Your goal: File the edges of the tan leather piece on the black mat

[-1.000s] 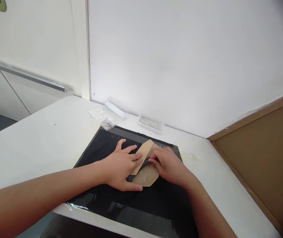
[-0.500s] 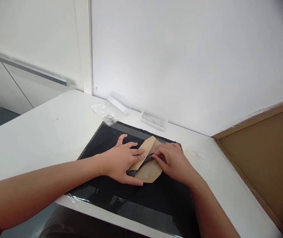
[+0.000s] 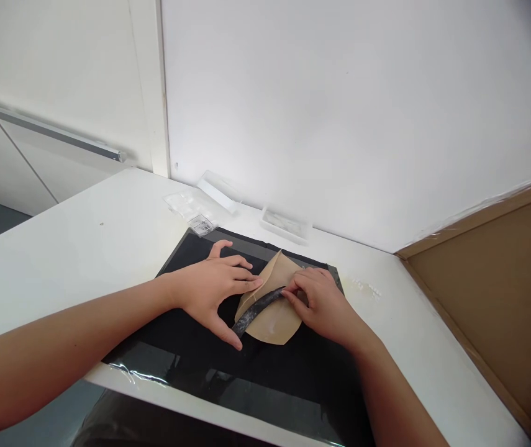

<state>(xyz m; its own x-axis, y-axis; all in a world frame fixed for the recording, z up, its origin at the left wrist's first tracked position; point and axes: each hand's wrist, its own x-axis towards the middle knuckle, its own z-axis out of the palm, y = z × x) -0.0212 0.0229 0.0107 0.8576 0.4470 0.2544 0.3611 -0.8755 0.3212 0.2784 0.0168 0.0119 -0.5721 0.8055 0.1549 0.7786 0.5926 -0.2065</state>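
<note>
over black mat [image 3: 269, 365], dark strip [image 3: 259, 307] lies between left hand [image 3: 210, 287] and right hand [image 3: 318, 302].

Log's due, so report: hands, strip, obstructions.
Right hand pinching far end of dark strip. Left hand spread, fingertips at edge of tan paper. Left thumb by strip's near end, otherwise unobstructed.

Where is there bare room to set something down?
Bare: white desk left of the black mat, save a speck; right, between forearm and brown panel. Crowded: mat's middle (both hands, tan sheet, black strip); far edge (packet, tray).
</note>
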